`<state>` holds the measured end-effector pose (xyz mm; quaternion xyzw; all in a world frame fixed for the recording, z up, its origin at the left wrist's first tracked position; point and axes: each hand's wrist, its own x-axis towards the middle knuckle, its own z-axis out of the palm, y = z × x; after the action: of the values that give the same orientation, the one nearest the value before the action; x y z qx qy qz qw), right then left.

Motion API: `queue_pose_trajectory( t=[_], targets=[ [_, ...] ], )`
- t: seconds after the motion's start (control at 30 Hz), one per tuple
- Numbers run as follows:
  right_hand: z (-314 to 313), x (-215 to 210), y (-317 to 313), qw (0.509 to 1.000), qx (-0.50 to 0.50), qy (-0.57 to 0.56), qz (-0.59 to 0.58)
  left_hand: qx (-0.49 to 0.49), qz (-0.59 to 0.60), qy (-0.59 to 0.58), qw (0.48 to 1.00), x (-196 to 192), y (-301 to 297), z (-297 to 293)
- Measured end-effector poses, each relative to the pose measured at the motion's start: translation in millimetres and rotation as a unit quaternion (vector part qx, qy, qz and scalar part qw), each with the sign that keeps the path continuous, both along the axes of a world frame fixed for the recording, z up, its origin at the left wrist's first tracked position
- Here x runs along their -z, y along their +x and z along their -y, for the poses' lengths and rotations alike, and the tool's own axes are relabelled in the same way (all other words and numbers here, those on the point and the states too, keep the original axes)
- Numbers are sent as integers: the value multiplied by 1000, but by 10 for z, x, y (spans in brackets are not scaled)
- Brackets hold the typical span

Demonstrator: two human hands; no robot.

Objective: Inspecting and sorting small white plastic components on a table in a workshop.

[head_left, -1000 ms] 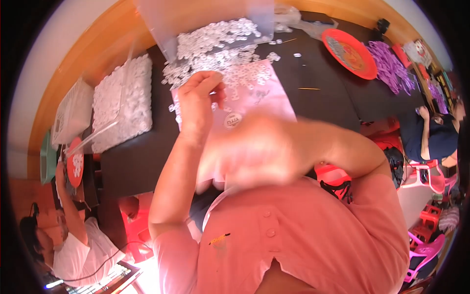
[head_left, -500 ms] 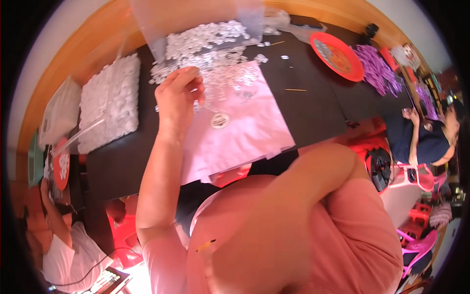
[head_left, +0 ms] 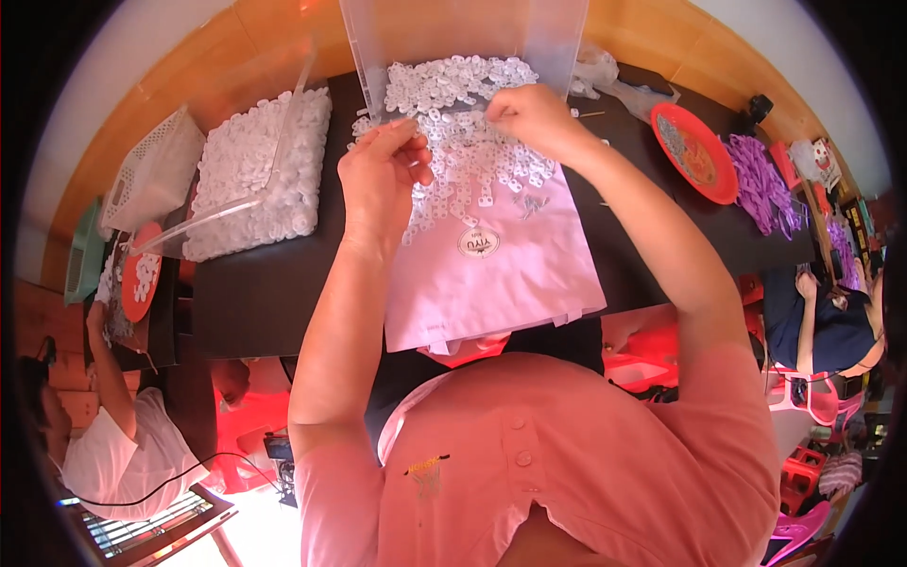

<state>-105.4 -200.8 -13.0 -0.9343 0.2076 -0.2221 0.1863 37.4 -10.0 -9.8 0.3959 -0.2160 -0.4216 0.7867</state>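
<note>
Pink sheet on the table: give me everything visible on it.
The pink sheet looks like thin, glossy plastic or paper, lying flat on the black table, its near edge overhanging toward the person. A small round label sits near its middle. White parts cover its far end, where the left hand and right hand work.

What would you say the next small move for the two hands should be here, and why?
Probably the right hand should pinch one white piece from the pile on the pink sheet: both hands are raised over it, fingers curled, and the left hand seems poised to receive it.
</note>
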Motion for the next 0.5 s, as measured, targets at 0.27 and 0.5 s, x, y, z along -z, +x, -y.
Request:
queue_pose_trajectory(
  t=[0.27,0.5],
  targets=[
    [-70,-1,500,980,61,-111,-152,-7,-5,29,1000,24,-2,-30],
    [-86,-3,408,993,43,-74,-85,-11,-9,32,999,55,2,-6]
  ],
)
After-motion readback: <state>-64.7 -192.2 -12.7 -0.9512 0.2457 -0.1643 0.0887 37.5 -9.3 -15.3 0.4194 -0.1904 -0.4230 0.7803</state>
